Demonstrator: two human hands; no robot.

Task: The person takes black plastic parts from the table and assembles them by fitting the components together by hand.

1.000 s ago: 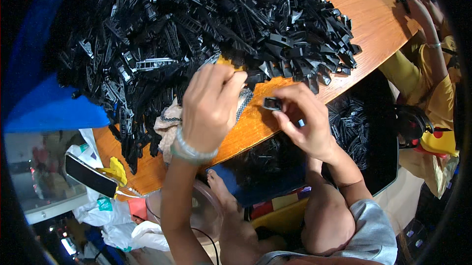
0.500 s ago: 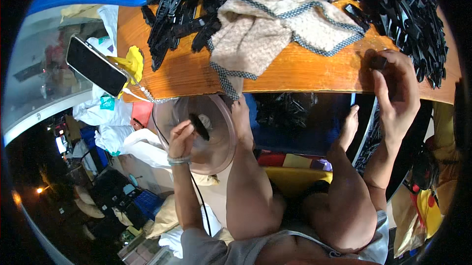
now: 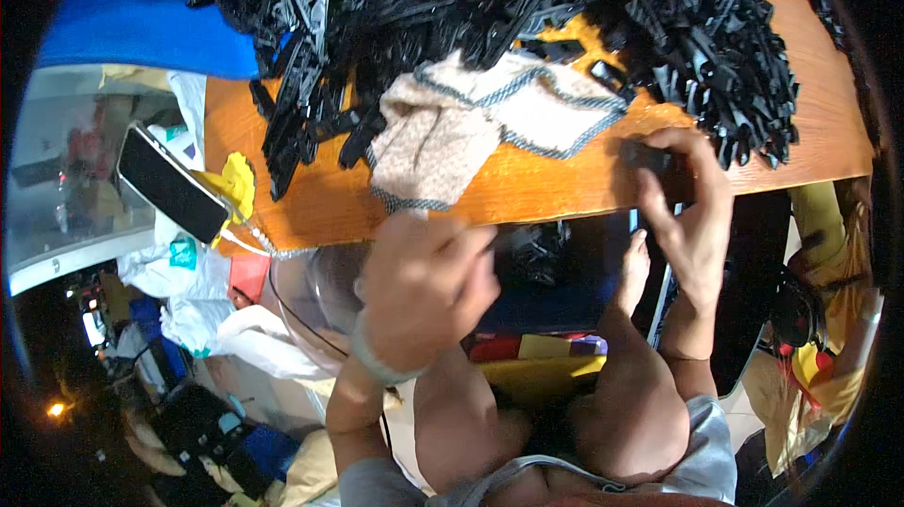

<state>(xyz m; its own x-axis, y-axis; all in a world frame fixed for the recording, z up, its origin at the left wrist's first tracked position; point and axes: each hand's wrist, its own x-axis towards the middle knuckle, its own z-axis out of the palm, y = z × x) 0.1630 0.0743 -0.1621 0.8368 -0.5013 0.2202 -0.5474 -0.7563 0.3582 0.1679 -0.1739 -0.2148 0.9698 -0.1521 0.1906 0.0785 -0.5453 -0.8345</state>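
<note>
My right hand (image 3: 692, 215) pinches a small black plastic part (image 3: 653, 157) between thumb and fingers at the table's front edge. My left hand (image 3: 428, 286) is raised in front of the edge, over my left knee; motion smears its fingers, and whatever they may hold does not show. Between and beyond my hands lies a crumpled cream towel (image 3: 443, 144) with a checked border. Large heaps of long, thin black plastic parts (image 3: 697, 46) cover the far side of the orange-brown wooden table (image 3: 556, 189).
At the left, a phone (image 3: 172, 184) leans on a yellow flower-shaped stand (image 3: 235, 189), with a cable hanging down. A clear plastic tub (image 3: 320, 290) and white bags (image 3: 193, 319) are below the table edge. A blue container (image 3: 141, 17) is at the far left.
My left hand has swung up and right from over the tub; the dark piece it held no longer shows. The view has shifted, and my right hand keeps its pinch on the part.
</note>
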